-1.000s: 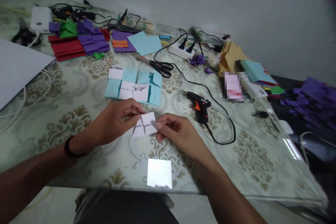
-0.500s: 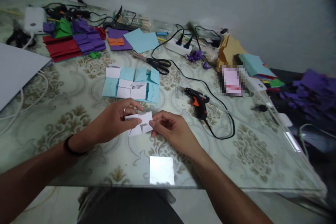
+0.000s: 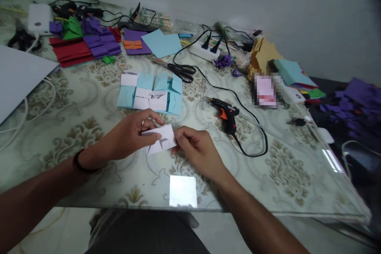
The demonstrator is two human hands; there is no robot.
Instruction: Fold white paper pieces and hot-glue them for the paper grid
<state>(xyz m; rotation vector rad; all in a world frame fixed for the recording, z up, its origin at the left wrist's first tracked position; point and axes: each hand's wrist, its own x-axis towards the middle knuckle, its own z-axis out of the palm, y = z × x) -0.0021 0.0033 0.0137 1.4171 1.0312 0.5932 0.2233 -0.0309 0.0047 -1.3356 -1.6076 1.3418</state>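
Note:
Between my hands is a folded white paper piece [image 3: 163,138] with creased flaps, held just above the table. My left hand [image 3: 135,131] grips its left side, thumb lying across the top. At the right edge, my right hand [image 3: 195,147] pinches the paper between thumb and fingers; the fingertips behind it are partly hidden. Just beyond lie folded light-blue paper pieces [image 3: 126,97] with several white folded pieces [image 3: 157,101] among them. A black glue gun [image 3: 228,115] with an orange trigger rests to the right of my hands.
Black-handled scissors [image 3: 183,72] lie behind the folded pieces. A white power strip [image 3: 205,50] has black plugs in it, and a cord loops around the glue gun. Stacked red paper [image 3: 73,52] and purple folded paper [image 3: 102,43] sit back left. Yellow paper [image 3: 263,53] stands back right.
My right fingers have shifted slightly outward along the white paper's right edge, showing more of its surface. The left hand keeps its grip, and the view has shifted a little.

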